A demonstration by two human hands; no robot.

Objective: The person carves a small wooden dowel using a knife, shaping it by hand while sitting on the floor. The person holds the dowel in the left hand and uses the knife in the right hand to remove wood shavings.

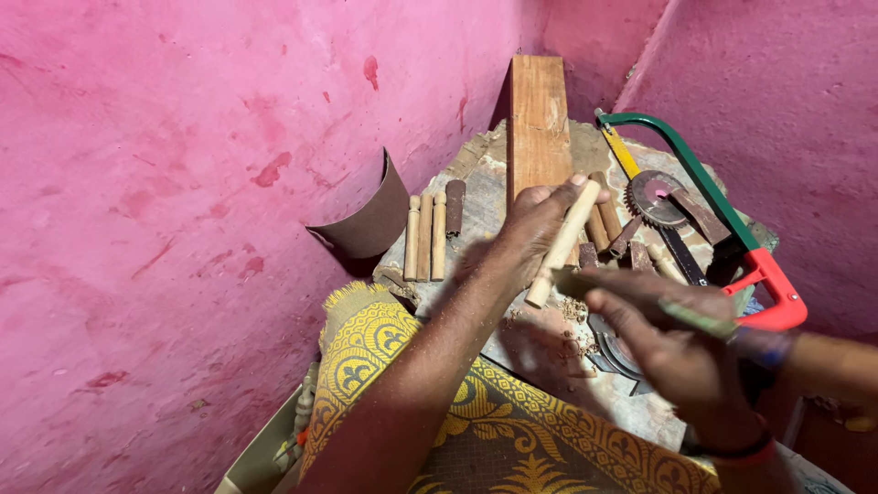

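Gripping a flat file [640, 306] nearest the camera, the right hand [681, 352] meets the lower end of a pale wooden dowel [562, 242], which the left hand [530, 224] clasps near its top, just in front of the upright plank [540, 119]. Light, stiff and smooth, the dowel seems best held mid-length.

The left arm comes up from the bottom middle, forearm bare and dusty, stretched forward. The left hand [535, 224] is at its end, fingers curled closed in a grip, thumb pointing up and to the right. The right hand [672, 343] comes in from the lower right, back of hand up, fingers bent and pinched together, pointing to the left, a band at the wrist.
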